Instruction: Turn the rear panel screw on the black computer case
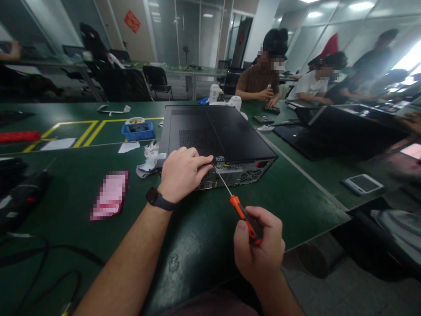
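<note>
A black desktop computer case [237, 131] lies flat on the green table, its rear panel with a round fan grille [250, 176] towards me. My right hand [261, 241] grips the orange-and-black handle of a screwdriver [241, 210]. The thin metal shaft slants up to the left, its tip at the top of the rear panel. My left hand [184, 171], with a black watch [160, 199] on the wrist, rests on the case's near left edge. Its thumb and forefinger pinch together beside the screwdriver tip; what lies between them is hidden.
Left of the case are a blue bin [138, 131], a crumpled white glove [149, 160] and a pink packet [110, 195]. A black power tool [24, 197] and cables lie further left. At right are a phone-like device [362, 184] and dark panels [348, 127]. Co-workers sit beyond.
</note>
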A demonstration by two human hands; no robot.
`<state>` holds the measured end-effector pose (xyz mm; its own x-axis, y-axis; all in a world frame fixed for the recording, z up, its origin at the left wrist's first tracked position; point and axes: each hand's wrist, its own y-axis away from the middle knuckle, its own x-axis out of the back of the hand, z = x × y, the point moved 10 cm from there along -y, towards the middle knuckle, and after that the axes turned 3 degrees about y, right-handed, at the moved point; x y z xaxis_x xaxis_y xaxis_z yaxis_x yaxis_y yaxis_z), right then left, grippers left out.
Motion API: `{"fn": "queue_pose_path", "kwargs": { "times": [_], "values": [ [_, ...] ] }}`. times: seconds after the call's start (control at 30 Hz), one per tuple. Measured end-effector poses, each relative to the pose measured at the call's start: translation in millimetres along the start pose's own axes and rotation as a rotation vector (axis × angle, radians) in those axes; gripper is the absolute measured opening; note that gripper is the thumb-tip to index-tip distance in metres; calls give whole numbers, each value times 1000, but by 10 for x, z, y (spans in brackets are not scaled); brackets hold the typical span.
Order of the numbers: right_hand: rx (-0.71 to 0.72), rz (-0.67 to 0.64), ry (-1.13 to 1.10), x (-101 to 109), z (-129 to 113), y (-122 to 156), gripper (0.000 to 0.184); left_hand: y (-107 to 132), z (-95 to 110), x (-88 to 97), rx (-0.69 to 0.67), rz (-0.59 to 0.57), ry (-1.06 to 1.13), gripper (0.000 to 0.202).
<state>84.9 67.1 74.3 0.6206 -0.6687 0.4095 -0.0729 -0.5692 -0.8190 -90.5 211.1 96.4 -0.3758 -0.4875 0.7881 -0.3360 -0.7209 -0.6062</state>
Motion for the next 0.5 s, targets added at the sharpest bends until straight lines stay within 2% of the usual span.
{"fn": "queue_pose_path", "kwargs": {
  "times": [0.1, 0.23, 0.33, 0.5],
  "values": [
    [18, -33, 24, -27, -1, 7, 22, 0, 2, -2, -2, -2, 0, 28],
    [-18, -82, -11, -47, 18, 6, 24, 2, 5, 10, -4, 7, -2, 28],
    [-1, -66, -29, -24, -37, -31, 28, 2, 3, 11, -1, 9, -1, 28],
    [44, -23, 2, -13, -79, -47, 22, -2, 1, 8, 4, 2, 2, 28]
  ]
}}
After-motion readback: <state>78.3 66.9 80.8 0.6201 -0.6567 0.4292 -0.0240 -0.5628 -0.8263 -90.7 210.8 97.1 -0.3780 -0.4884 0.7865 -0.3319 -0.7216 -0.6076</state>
